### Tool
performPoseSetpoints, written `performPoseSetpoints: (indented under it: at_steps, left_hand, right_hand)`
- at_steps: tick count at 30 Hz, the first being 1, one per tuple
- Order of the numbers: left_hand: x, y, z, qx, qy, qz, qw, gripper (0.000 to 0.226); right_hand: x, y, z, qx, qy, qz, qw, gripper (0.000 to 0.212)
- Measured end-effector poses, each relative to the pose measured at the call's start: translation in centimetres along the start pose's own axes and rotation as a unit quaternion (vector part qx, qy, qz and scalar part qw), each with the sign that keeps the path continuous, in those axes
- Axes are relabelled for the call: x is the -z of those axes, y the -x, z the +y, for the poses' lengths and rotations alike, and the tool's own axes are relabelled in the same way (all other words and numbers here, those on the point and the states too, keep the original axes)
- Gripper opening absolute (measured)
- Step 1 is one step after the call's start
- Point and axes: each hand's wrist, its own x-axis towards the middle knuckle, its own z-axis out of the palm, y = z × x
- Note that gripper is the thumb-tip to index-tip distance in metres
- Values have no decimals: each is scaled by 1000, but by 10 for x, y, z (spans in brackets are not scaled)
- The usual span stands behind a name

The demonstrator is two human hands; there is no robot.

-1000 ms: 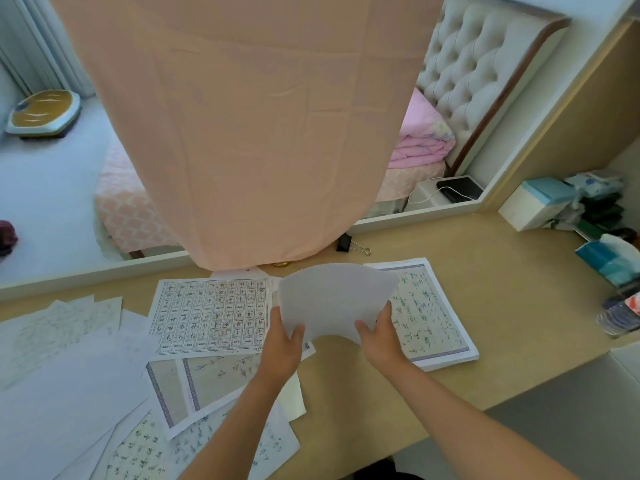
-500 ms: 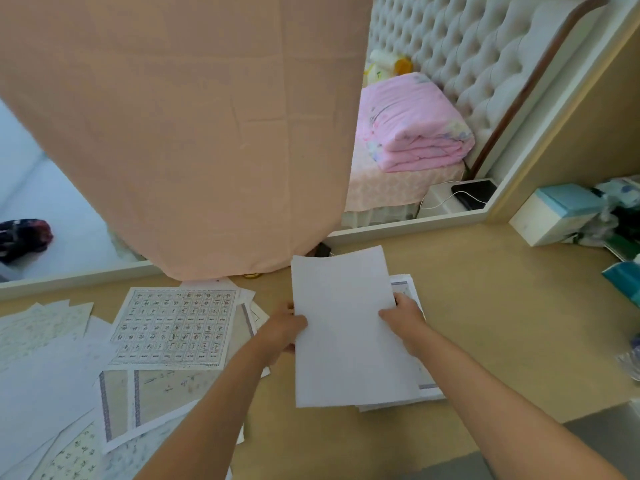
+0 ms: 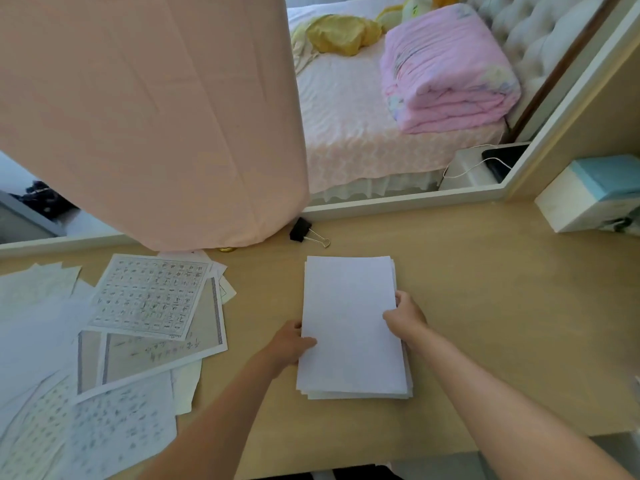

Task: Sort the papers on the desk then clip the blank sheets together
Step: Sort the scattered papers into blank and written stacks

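the blank stack (image 3: 353,323) is plain white on a pale tan desk (image 3: 502,306), and the binder clip (image 3: 300,230) is black with silver handles. the written sheets (image 3: 149,296) carry grey grids of dark characters. the curtain (image 3: 156,116) is peach, the folded quilt (image 3: 446,67) pink.

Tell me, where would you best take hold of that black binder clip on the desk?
Probably take the binder clip by its black body, pinched across its flat sides, coming from the near right. Its wire handles trail to the right, and the pink fabric hangs close on its left, crowding that side.
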Motion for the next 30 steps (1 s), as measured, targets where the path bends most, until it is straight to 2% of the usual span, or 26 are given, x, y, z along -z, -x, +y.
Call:
performPoseSetpoints:
  at_steps: [3, 6, 10, 13, 15, 18, 20, 23, 25, 27, 29, 30]
  left_hand:
    - [-5, 1, -9, -9, 13, 27, 1000, 46]
    - [-13, 5, -8, -19, 1, 29, 999, 38]
    - [-28, 8, -9, -19, -41, 29, 999, 38]
    - [-31, -16, -28, -14, -90, 82, 992, 75]
    - [-31, -17, -24, -15, -102, 113, 988, 80]
    - [-37, -3, -3, -43, -47, 102, 993, 51]
    - [-39, -6, 0, -57, -47, 83, 994, 58]
    - [-40, -14, -7, -63, -55, 82, 993, 78]
    - [-39, -6, 0, -61, -52, 72, 994, 80]
    - [-32, -4, 4, -50, -44, 61, 996, 86]
    - [-18, -5, 6, -42, -45, 73, 995, 88]
    - [-9, -7, 6, -49, -55, 89, 993, 85]
  right_hand:
    - [5, -2, 2, 35, -49, 12, 998, 56]
    - [9, -3, 3, -10, -143, 44, 989, 58]
    - [9, 3, 16, -8, -32, 28, 999, 36]
    - [13, 11, 22, -6, 74, 21, 997, 48]
    - [15, 11, 28, -9, 136, 30, 990, 61]
    - [11, 17, 29, -33, 71, -7, 997, 64]
    - [0, 28, 29, -22, 44, -45, 998, 68]
    - [-13, 35, 32, -26, 92, -73, 993, 76]
    - [-15, 35, 31, -31, 144, -56, 988, 76]
    - [-14, 37, 19, -12, 222, -4, 975, 71]
    - [-19, 37, 4, 57, 253, 47, 965, 64]
    - [-24, 37, -5, 93, 240, 46, 965, 60]
